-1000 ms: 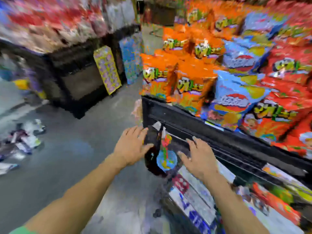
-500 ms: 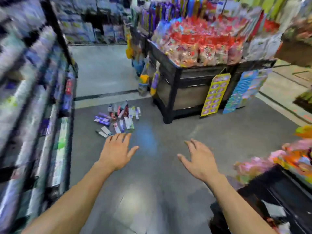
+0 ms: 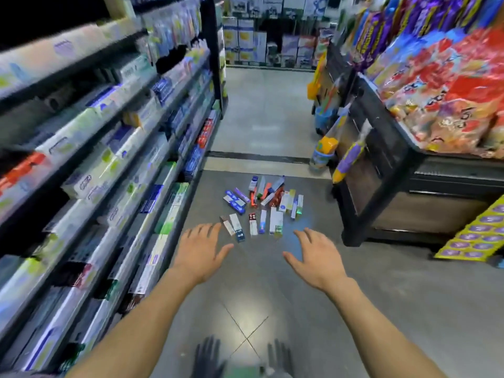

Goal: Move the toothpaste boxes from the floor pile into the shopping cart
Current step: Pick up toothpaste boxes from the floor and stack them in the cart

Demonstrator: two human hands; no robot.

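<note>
Down the middle of the frame, on the grey floor (image 3: 272, 296), the toothpaste boxes (image 3: 261, 205) are lying in a loose pile, some fanned out flat side by side along the near edge, others heaped across one another behind. They are sitting in the aisle between the shelving (image 3: 109, 159) stocked with boxed goods at the left of the frame and the dark display bin (image 3: 395, 186) heaped with snack bags at the right. The person is holding both arms out ahead, palms down, with the left hand (image 3: 200, 249) and the right hand (image 3: 313, 255) spread and gripping nothing, fingers relaxed and slightly apart. Both hands are hanging above the floor just short of the nearest boxes, touching none of them, which reads to me as readying to scoop up a fresh batch. The shopping cart is not showing anywhere in this view, so many boxes are waiting to be carried to it.
</note>
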